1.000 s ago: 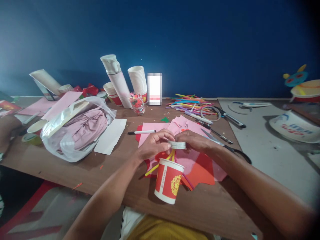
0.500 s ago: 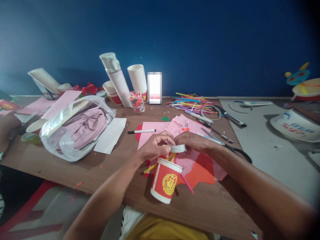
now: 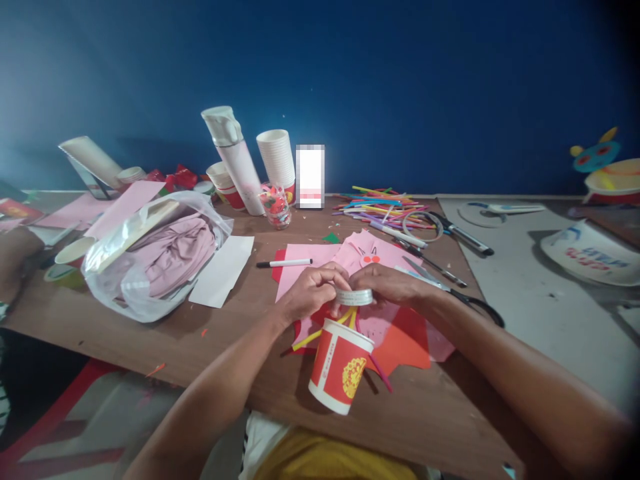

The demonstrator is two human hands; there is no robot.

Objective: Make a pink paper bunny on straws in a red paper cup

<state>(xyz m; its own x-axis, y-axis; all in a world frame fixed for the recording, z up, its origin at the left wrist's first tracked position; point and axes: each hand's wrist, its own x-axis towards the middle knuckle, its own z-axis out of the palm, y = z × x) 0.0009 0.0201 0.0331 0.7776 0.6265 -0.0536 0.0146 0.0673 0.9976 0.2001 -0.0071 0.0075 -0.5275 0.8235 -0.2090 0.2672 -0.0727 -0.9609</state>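
Note:
Between my two hands is a roll of white tape (image 3: 354, 297). My left hand (image 3: 320, 288) pinches its left side, and the fingers of my right hand (image 3: 383, 283) are closed at its right side. Just below the roll, a red and white paper cup (image 3: 343, 368) with a yellow emblem leans at a tilt. Yellow strips (image 3: 320, 337) and a magenta strip (image 3: 381, 372) stick out around the cup; how they are joined to it is hidden. Pink paper with a drawn face (image 3: 369, 252) lies behind my hands, over red paper (image 3: 407, 343).
A black-capped marker (image 3: 284, 263) lies left of the pink paper; scissors (image 3: 477, 305) and a cutter (image 3: 467, 237) are at the right. Colourful sticks (image 3: 377, 208), stacked cups (image 3: 276, 160), a flask (image 3: 235, 163) and a plastic bag (image 3: 120, 283) stand or lie behind. Another person's hand (image 3: 17, 260) is far left.
The paper cup has shifted slightly right and turned, so its emblem now faces more to the right. Both hands stay at the tape roll, the left fingers moved a little.

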